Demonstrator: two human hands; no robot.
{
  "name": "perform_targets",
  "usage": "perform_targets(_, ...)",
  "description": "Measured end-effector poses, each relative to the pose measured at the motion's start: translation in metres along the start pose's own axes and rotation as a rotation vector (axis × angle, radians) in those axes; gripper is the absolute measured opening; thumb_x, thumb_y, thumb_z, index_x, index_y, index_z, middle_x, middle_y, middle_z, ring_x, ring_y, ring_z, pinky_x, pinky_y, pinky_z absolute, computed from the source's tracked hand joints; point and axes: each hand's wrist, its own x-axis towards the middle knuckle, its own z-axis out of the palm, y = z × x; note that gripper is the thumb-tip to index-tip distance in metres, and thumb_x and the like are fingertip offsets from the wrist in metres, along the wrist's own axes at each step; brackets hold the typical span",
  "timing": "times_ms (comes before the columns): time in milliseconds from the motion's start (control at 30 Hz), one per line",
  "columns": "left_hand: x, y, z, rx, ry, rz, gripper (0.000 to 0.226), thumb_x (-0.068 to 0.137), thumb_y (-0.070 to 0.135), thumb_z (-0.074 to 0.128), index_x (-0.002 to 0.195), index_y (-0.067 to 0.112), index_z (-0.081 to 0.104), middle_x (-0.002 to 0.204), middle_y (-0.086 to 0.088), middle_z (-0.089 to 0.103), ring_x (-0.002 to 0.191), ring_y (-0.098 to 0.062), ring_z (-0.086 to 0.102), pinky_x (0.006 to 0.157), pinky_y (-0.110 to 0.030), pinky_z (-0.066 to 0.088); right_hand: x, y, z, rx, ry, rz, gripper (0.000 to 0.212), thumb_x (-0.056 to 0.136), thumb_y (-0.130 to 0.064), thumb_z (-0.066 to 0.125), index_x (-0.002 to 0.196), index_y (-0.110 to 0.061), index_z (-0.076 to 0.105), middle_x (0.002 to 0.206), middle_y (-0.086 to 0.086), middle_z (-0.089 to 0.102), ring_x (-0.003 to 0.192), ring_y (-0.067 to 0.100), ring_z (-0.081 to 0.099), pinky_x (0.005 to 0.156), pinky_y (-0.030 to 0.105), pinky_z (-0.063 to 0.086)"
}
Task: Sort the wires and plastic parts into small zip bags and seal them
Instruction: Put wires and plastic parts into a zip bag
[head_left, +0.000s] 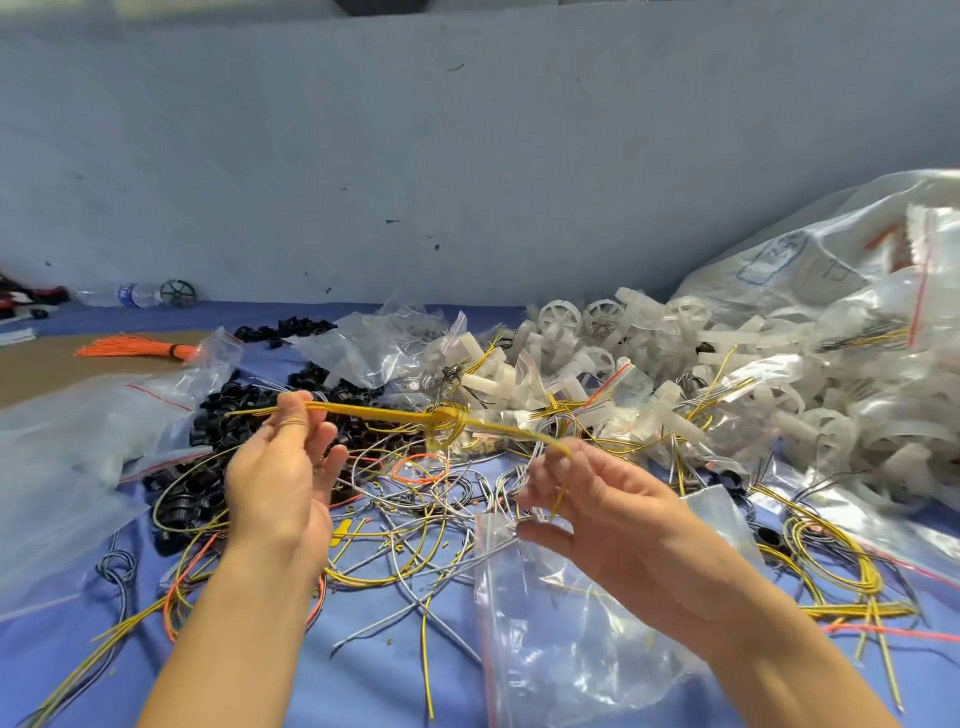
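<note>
We saw a yellow wire bundle (395, 414), a blue cloth (363, 680), black plastic rings (228, 410), milky-white wheels (558, 318), orange tied wires (135, 345), grey loose wires (407, 592), and a clear zip bag (571, 660) edged with a red stripe.

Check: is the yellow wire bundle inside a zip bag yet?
No, the yellow wire bundle is held stretched in the air between the left hand and the right hand, outside the zip bag.
</note>
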Motion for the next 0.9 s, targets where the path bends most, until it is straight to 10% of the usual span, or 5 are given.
perform_targets(200, -0.05, -0.019, 0.028, -0.091, -0.3, -0.218, 0.016, 0.077, 0.032, 0.067, 0.086, 0.02, 0.066, 0.077, 0.006, 0.072, 0.061, -0.003, 0.066, 0.054, -0.017, 0.054, 0.012, 0.008, 0.0, 0.114, 0.323, -0.085, 0.012, 0.08, -0.027, 0.068, 0.089, -0.02, 0.065, 0.087, 0.0, 0.065, 0.08, 0.015, 0.065, 0.078, 0.031, 0.053)
perform_targets(500, -0.084, -0.054, 0.049, -0.023, -0.552, -0.362, 0.034, 0.082, 0.03, 0.065, 0.112, 0.015, 0.058, 0.108, -0.008, 0.072, 0.107, -0.02, 0.067, 0.102, -0.039, 0.042, 0.023, 0.028, 0.003, -0.844, 0.701, -0.342, 0.004, 0.089, -0.031, 0.071, 0.086, -0.028, 0.069, 0.092, -0.008, 0.066, 0.086, 0.006, 0.065, 0.077, 0.028, 0.051)
perform_targets(700, -0.083, -0.054, 0.047, 0.124, -0.593, -0.27, 0.008, 0.086, 0.024, 0.063, 0.086, 0.022, 0.07, 0.11, -0.019, 0.071, 0.111, -0.03, 0.066, 0.107, -0.047, 0.041, 0.025, 0.027, 0.0, -1.04, 0.663, -0.326, 0.01, 0.087, -0.036, 0.071, 0.084, -0.026, 0.07, 0.094, -0.009, 0.06, 0.089, 0.009, 0.063, 0.08, 0.037, 0.052)
perform_targets(900, -0.074, -0.053, 0.032, 0.148, -0.622, -0.234, 0.027, 0.084, 0.025, 0.062, 0.106, 0.011, 0.055, 0.108, -0.018, 0.072, 0.104, -0.026, 0.069, 0.089, -0.032, 0.056, 0.026, 0.031, 0.004, -1.175, 0.585, -0.37, 0.015, 0.084, -0.03, 0.074, 0.081, -0.018, 0.066, 0.092, -0.004, 0.056, 0.087, 0.006, 0.057, 0.076, 0.025, 0.046)
